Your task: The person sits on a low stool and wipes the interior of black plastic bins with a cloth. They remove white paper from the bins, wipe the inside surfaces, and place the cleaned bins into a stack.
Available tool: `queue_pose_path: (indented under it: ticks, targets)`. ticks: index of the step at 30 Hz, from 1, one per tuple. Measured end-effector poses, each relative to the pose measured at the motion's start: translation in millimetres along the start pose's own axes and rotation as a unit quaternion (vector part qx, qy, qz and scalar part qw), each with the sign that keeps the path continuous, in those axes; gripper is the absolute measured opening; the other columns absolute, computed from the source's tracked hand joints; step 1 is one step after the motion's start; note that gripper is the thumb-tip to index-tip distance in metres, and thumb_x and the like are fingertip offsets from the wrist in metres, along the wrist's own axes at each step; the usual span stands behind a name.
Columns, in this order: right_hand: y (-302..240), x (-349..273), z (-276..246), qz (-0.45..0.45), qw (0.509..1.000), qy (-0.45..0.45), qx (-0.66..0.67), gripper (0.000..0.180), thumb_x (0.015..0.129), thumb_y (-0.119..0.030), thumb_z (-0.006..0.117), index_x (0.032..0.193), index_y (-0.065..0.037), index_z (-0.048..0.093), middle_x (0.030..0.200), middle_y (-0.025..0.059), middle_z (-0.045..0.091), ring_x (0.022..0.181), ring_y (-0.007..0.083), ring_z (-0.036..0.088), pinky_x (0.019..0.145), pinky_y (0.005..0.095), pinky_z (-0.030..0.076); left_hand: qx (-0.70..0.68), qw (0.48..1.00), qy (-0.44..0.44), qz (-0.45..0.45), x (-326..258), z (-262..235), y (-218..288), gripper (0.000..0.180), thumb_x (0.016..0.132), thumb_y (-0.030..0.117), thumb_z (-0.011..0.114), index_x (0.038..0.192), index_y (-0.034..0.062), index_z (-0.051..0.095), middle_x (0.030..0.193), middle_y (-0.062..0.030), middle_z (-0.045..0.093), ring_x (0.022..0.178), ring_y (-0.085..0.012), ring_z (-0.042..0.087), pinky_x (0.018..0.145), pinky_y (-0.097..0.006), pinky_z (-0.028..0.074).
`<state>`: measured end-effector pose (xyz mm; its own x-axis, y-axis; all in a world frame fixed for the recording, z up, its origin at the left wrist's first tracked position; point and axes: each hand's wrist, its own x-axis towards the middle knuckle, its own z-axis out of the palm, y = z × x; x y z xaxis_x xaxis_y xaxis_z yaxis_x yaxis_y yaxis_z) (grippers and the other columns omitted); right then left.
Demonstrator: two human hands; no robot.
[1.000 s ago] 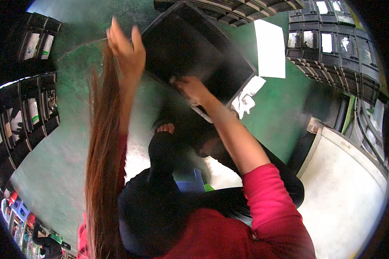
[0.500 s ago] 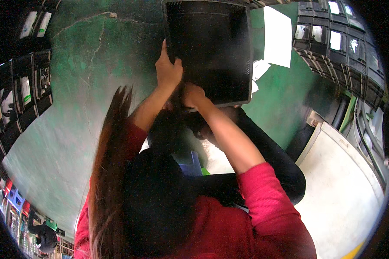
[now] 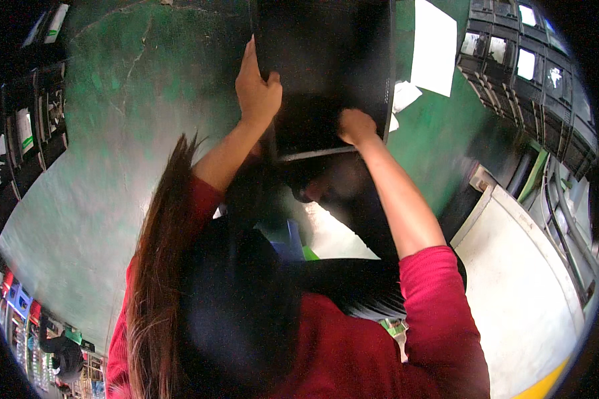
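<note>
In front of me a large black plastic bin (image 3: 389,50) stands tilted, its open side toward me. My left hand (image 3: 258,94) grips its left wall, the index finger stretched along the edge and the thumb on the inner side. Over the near right part of the bin's inside is my right hand (image 3: 358,126), its fingers curled into a fist. Whatever those fingers hold, if anything, is hidden in the dark. My dark-clad leg (image 3: 346,282) is bent below the bin's near edge.
White sheets (image 3: 434,50) lie on the green floor right of the bin. Stacked black crates (image 3: 529,73) stand at the far right, more crates (image 3: 23,126) at the left. A white panel (image 3: 512,286) is at the right. A person (image 3: 66,356) appears far lower left.
My right hand has moved right across the bin, from beside my left hand toward the near right corner. My left hand keeps its grip. The view has shifted slightly.
</note>
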<state>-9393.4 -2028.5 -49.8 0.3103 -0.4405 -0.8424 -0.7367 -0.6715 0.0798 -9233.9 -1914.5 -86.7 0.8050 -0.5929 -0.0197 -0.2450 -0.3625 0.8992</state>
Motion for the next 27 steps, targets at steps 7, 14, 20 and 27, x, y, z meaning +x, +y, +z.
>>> queue_pose_path:
  ticks: [7, 14, 20, 27]
  targets:
    - [-40.0, 7.7, 26.3, -0.079, 0.996, -0.004, -0.033, 0.021, 0.077, -0.016, 0.057, 0.089, -0.002, 0.067, 0.090, 0.0205, 0.065, 0.087, 0.0367, 0.063, 0.071, 0.0453, 0.051, 0.010, 0.999, -0.030, -0.036, 3.4, -0.1, -4.6, 0.073, 0.072, -0.004, 0.058, 0.139, 0.0044, 0.029, 0.136, -0.0234, 0.039, 0.126, -0.0366, 0.038, 0.105, -0.040, 0.032]
    - [2.7, 24.5, 30.6, -0.053, 0.998, -0.004, -0.032, 0.018, 0.076, -0.006, 0.056, 0.090, 0.000, 0.066, 0.095, 0.0200, 0.065, 0.091, 0.0348, 0.063, 0.078, 0.0435, 0.051, 0.007, 1.000, -0.008, 0.008, 1.7, 0.3, -0.6, 0.074, 0.071, -0.002, 0.058, 0.139, 0.0062, 0.030, 0.136, -0.0209, 0.040, 0.124, -0.0374, 0.041, 0.103, -0.040, 0.036]
    - [-75.8, 24.3, 32.4, -0.155, 0.987, -0.025, -0.011, 0.020, 0.078, -0.008, 0.053, 0.092, -0.002, 0.067, 0.096, 0.0194, 0.065, 0.093, 0.0332, 0.063, 0.074, 0.0428, 0.052, 0.029, 0.999, -0.016, 0.016, 3.0, -1.2, -4.5, 0.073, 0.071, -0.002, 0.057, 0.138, 0.0047, 0.030, 0.134, -0.0230, 0.041, 0.121, -0.0378, 0.044, 0.102, -0.041, 0.036]
    - [39.2, 22.3, 21.6, -0.096, 0.987, 0.042, -0.120, 0.020, 0.079, -0.008, 0.053, 0.092, -0.005, 0.068, 0.096, 0.0167, 0.065, 0.089, 0.0340, 0.064, 0.075, 0.0423, 0.052, -0.011, 1.000, -0.017, 0.022, -1.2, -5.3, -4.6, 0.072, 0.071, -0.004, 0.056, 0.138, 0.0023, 0.031, 0.131, -0.0246, 0.044, 0.122, -0.0375, 0.044, 0.102, -0.039, 0.036]
